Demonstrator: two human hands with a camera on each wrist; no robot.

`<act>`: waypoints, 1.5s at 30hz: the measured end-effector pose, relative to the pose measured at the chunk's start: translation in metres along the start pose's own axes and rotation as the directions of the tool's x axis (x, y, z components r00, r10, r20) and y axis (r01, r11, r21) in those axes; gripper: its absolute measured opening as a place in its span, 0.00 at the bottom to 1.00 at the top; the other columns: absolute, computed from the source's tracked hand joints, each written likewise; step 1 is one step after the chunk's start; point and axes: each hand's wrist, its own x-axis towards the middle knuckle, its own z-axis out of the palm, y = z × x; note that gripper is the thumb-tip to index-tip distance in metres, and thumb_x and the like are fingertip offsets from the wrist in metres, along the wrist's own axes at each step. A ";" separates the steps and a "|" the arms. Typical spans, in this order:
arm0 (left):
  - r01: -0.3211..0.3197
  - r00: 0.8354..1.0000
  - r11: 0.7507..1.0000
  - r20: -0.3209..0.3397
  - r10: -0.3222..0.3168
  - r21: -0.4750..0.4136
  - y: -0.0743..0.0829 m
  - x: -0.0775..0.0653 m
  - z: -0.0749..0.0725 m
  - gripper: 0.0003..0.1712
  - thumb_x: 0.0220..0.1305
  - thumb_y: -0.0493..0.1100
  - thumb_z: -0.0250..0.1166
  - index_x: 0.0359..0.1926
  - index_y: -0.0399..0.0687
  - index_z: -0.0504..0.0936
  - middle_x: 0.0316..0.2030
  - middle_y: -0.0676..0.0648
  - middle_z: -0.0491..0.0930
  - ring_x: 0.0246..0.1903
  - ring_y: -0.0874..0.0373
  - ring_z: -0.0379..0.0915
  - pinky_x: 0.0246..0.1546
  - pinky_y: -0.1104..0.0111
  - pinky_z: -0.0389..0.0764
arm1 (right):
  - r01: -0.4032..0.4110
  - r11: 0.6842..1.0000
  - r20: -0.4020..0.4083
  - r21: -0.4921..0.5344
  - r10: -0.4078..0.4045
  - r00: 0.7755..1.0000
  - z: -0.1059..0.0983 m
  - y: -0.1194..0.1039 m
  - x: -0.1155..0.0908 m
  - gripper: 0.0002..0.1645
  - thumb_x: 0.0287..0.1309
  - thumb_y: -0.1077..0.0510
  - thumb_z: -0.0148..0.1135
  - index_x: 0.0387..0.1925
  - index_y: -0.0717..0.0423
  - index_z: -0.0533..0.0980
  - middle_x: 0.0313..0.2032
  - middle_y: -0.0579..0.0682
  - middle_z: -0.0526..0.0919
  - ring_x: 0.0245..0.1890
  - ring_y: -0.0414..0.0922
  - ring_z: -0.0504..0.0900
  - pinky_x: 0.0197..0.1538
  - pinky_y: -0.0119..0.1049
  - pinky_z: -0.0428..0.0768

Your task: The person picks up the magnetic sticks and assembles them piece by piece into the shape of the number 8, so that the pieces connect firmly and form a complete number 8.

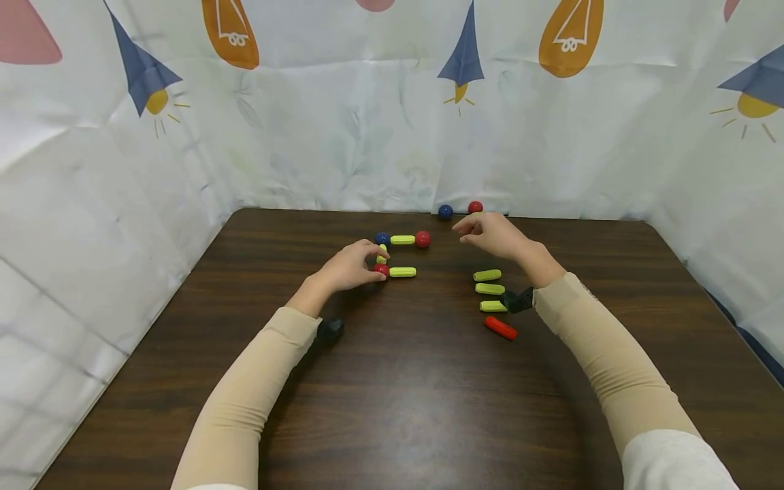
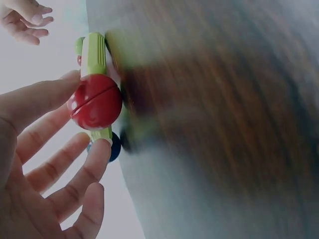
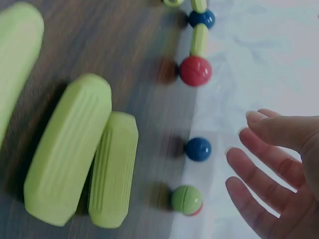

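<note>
The left hand (image 1: 352,267) pinches the glossy red plastic ball (image 1: 381,269) joining two ridged lime-green plastic rods (image 1: 402,272) on the dark wooden tabletop (image 1: 398,395). The right hand (image 1: 490,235), fingers loosely spread and holding nothing, hovers beside two loose balls (blue (image 1: 445,211) and red (image 1: 475,207)); a careless nudge there could roll them off the far edge.

No legible text, labels, brands or numbers in any view. The backdrop cloth (image 1: 392,122) carries printed pictures only: light bulbs and pointed hat shapes, no lettering. The green sticks (image 3: 70,149) show moulded ribbing, no markings. The balls (image 3: 195,70) are plain. The desk (image 1: 429,408) surface is bare wood grain, unmarked. The sleeves (image 1: 612,354) bear no readable print.
</note>
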 end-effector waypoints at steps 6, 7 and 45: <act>0.005 1.000 1.000 -0.006 -0.005 0.010 0.004 0.001 -0.001 0.26 0.67 0.44 0.72 0.64 0.44 0.81 0.63 0.41 0.76 0.62 0.44 0.70 0.65 0.50 0.69 | -0.034 0.997 -0.077 0.067 0.039 0.996 -0.002 0.021 0.005 0.19 0.73 0.63 0.59 0.61 0.63 0.78 0.54 0.63 0.81 0.53 0.59 0.80 0.53 0.54 0.78; 0.006 1.000 1.000 -0.003 -0.006 0.008 0.004 0.001 0.000 0.26 0.67 0.44 0.72 0.64 0.44 0.81 0.62 0.41 0.77 0.60 0.45 0.71 0.63 0.51 0.70 | -0.040 0.996 -0.084 0.075 0.046 0.995 -0.002 0.024 0.006 0.19 0.73 0.62 0.59 0.61 0.64 0.78 0.54 0.64 0.81 0.54 0.60 0.79 0.54 0.55 0.78; 0.009 0.999 1.000 0.048 -0.010 0.028 0.008 0.019 0.013 0.19 0.67 0.46 0.72 0.58 0.53 0.87 0.52 0.49 0.84 0.47 0.52 0.76 0.52 0.57 0.75 | -0.271 0.963 -0.040 -0.008 0.270 0.962 -0.004 0.064 0.052 0.29 0.72 0.64 0.59 0.71 0.65 0.67 0.65 0.71 0.69 0.65 0.66 0.68 0.65 0.61 0.67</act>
